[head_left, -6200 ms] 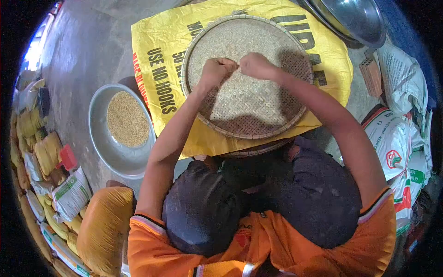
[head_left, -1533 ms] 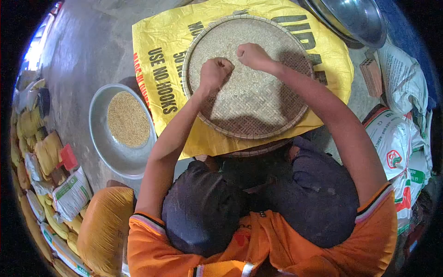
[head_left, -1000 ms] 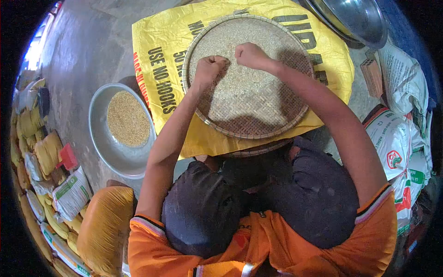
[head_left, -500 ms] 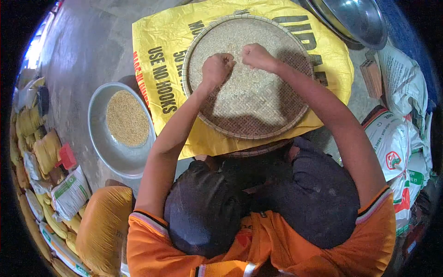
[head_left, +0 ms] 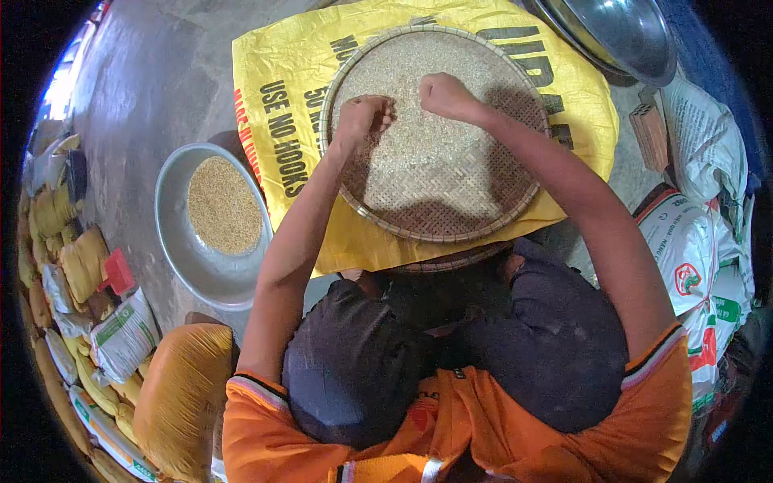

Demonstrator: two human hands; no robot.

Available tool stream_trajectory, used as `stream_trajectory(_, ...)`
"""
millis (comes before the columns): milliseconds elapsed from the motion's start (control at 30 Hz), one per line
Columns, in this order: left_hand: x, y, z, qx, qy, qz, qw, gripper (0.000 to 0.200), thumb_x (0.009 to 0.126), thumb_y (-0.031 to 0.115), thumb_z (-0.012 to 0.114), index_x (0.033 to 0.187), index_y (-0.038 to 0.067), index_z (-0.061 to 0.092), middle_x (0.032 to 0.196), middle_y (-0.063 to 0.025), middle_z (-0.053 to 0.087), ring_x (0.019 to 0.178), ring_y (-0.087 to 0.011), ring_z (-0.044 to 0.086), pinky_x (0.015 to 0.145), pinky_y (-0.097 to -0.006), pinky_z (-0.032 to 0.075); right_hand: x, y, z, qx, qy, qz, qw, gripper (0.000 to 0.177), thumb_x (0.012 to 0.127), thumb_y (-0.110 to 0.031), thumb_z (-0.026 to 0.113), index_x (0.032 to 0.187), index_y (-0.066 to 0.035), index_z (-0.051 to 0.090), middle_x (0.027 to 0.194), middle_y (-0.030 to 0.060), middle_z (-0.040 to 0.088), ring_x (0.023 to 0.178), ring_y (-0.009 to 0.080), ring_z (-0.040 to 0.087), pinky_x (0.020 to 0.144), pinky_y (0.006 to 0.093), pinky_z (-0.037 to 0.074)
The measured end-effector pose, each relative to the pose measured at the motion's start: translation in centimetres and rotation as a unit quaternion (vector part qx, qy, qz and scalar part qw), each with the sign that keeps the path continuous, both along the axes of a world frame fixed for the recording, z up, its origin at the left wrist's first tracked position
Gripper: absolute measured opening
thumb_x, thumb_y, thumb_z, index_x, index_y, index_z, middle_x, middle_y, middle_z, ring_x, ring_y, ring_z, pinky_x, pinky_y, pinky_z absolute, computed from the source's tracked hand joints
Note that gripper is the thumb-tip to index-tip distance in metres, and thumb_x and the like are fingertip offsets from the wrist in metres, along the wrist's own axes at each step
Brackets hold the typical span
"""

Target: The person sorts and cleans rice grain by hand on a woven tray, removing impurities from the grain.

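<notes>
Pale grain point(head_left: 403, 60) lies in a round woven tray point(head_left: 447, 193), in the far middle of the scene, and it is spread mostly over the far part; at the near side the bare weave can be seen. Left hand point(head_left: 365, 118) is above the left part of the tray, with fingers bent inward; I cannot tell whether it holds something. Right hand point(head_left: 447, 96), a little farther and to the right, is folded narrow like a fist, and what may be inside is hidden. Both hands are near each other but apart. The tray rests on a yellow sack point(head_left: 278, 60) with black printing. To the left stands a metal basin point(head_left: 201, 278) with golden grains point(head_left: 225, 205) inside. At the far right are a large metal bowl point(head_left: 632, 36) and a brick point(head_left: 647, 137).
</notes>
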State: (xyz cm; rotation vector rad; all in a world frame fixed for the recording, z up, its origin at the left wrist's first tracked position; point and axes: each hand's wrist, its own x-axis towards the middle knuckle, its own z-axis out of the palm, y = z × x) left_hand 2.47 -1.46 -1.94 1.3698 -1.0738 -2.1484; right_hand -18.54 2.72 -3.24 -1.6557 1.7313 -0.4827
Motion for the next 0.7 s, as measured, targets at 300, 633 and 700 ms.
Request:
stream_trajectory(300, -1.4, 2.8, 1.3, -0.286, -0.259, -0.107, 0.916, 0.021, 0.083, 0.020, 0.070, 0.072, 0.003, 0.065, 0.058, -0.0041, 0.061, 0.050, -0.0114, 0.056, 0.049, -0.0296, 0.044, 0.1, -0.4, 0.3, 0.029, -0.007, 0.008, 1.000, 0.009, 0.072, -0.012, 0.061, 0.073, -0.003, 0.063, 0.073, 0.0119, 0.063, 0.064, 0.0252, 0.061, 0.064, 0.0395, 0.048)
stream_trajectory(633, -1.0, 2.1, 1.2, -0.201, -0.146, -0.031, 0.968, 0.019, 0.082, 0.015, 0.071, 0.073, -0.001, 0.065, 0.059, -0.0032, 0.061, 0.051, -0.0098, 0.054, 0.047, -0.0271, 0.042, 0.6, 0.8, 0.4, -0.001, 0.068, 0.096, 0.993, 0.011, 0.071, -0.013, 0.061, 0.069, -0.002, 0.060, 0.071, 0.0115, 0.062, 0.062, 0.0238, 0.059, 0.063, 0.0379, 0.048)
stream_trajectory(700, -1.0, 1.7, 1.6, -0.180, -0.131, 0.019, 0.975, 0.018, 0.082, 0.014, 0.070, 0.074, -0.002, 0.065, 0.062, -0.0030, 0.061, 0.054, -0.0096, 0.054, 0.047, -0.0253, 0.042, 0.7, 1.0, 0.8, 0.017, 0.056, 0.104, 0.993, 0.018, 0.071, -0.017, 0.059, 0.074, 0.000, 0.064, 0.074, 0.0184, 0.063, 0.066, 0.0308, 0.062, 0.066, 0.0425, 0.050)
